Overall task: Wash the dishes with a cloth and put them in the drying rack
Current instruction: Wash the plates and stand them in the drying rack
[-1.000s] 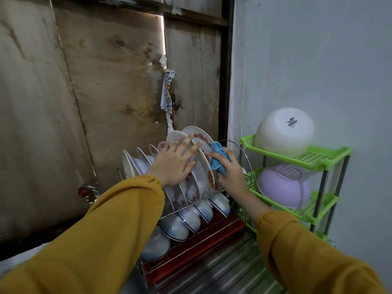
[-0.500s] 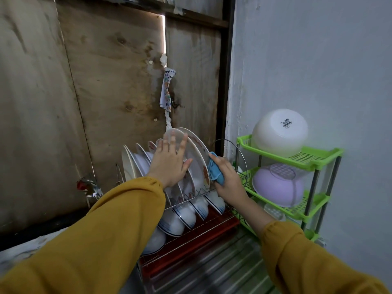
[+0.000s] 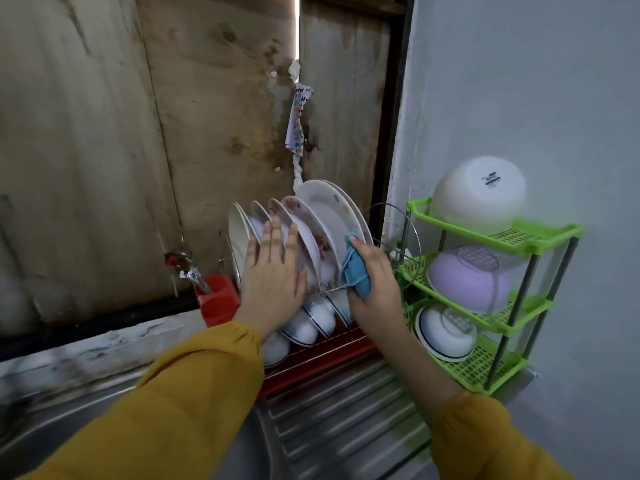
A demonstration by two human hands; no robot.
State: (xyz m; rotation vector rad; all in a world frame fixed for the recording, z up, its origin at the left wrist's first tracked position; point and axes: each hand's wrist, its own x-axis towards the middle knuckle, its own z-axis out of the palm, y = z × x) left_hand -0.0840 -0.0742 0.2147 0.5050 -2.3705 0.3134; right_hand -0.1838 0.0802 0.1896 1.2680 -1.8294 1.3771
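We see the left hand (image 3: 273, 271) spread flat with its fingers extended, palm pressed against the front of the plates (image 3: 322, 220) that stand on edge in the upper tier of the wire drying rack (image 3: 398, 244); it grips nothing, only rests on them. The right hand (image 3: 372, 275) is curled around a blue cloth (image 3: 355, 268), which is bunched between thumb and fingers and sits just beside the rightmost plates, touching or nearly touching the edge of the largest one; we cannot tell which. The plates lean in a row toward the wooden wall (image 3: 104, 150), several showing a floral print. Below them, in the rack's lower tier, blue-rimmed bowls (image 3: 311, 323) sit tilted in a line above a red drip tray (image 3: 318, 358). The rack stands on a ribbed metal draining board (image 3: 339, 420). To its left a red holder (image 3: 218, 299) contains a metal utensil. To the right, against the pale wall, a green three-tier shelf (image 3: 540, 233) carries an upturned white bowl (image 3: 479, 194) on top, a lilac bowl (image 3: 467, 278) on its side in the middle, and a white blue-rimmed bowl (image 3: 445, 332) at the bottom. Both arms wear mustard-yellow sleeves (image 3: 173, 410).
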